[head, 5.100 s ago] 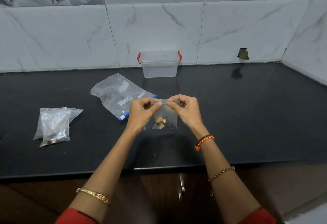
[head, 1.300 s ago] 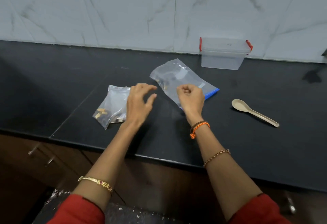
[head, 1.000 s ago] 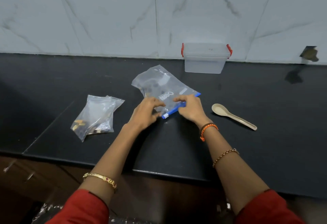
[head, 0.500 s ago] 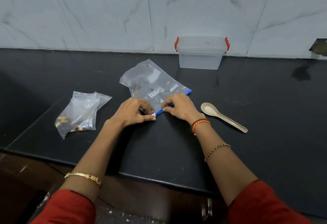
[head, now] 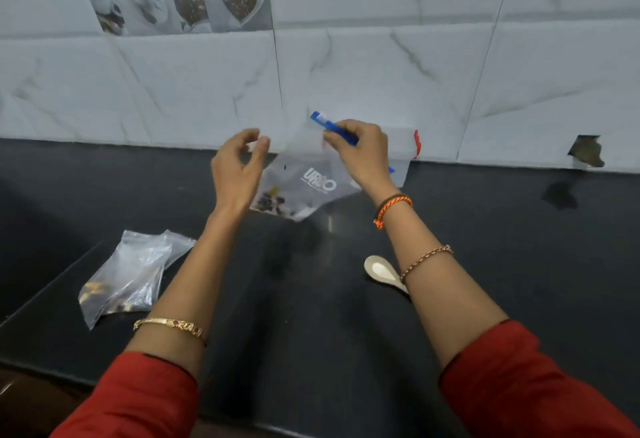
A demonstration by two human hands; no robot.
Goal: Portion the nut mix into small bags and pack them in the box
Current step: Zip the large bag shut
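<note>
Above the black bench [head: 485,264], right hand [head: 363,150] pinched the clear blue-zippered nut-mix bag [head: 311,178] aloft; left hand [head: 235,171] hung beside, fingers [head: 258,147] loosely curled, whether touching it unclear.

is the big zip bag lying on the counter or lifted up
Lifted up. The big zip bag hangs above the counter, its blue zip strip gripped by the right hand; the nuts sag in its low corner.

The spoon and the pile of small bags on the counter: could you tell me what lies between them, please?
In the head view, the person's left forearm crosses above the stretch between the spoon and the small bags; the black counter there is bare.
</note>
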